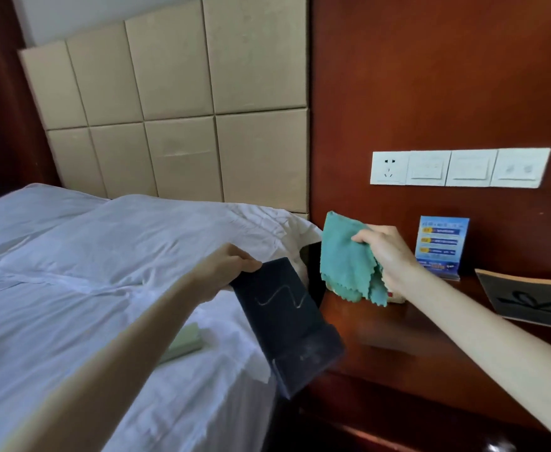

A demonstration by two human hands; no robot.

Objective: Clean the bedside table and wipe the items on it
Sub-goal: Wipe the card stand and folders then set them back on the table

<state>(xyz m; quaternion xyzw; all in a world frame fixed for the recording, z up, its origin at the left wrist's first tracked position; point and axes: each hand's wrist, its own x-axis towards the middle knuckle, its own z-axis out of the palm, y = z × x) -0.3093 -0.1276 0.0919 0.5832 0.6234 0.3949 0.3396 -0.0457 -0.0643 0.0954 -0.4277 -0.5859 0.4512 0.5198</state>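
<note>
My left hand point(227, 267) grips the far end of a long dark navy box point(287, 324) with a thin wavy line on it. The box hangs tilted over the gap between the bed and the wooden bedside table point(398, 350). My right hand point(386, 256) clutches a bunched teal cloth point(346, 259) above the table's back left corner. Just below that hand a small pale object point(396, 298) is mostly hidden by the cloth. A blue leaflet stand point(442, 246) stands upright at the back of the table. A dark booklet point(531, 300) lies flat at the right.
The bed point(104, 272) with white sheets fills the left side. A flat greenish object point(184, 344) lies on it beside my left forearm. A white switch and socket panel point(460, 168) sits on the wooden wall above the table.
</note>
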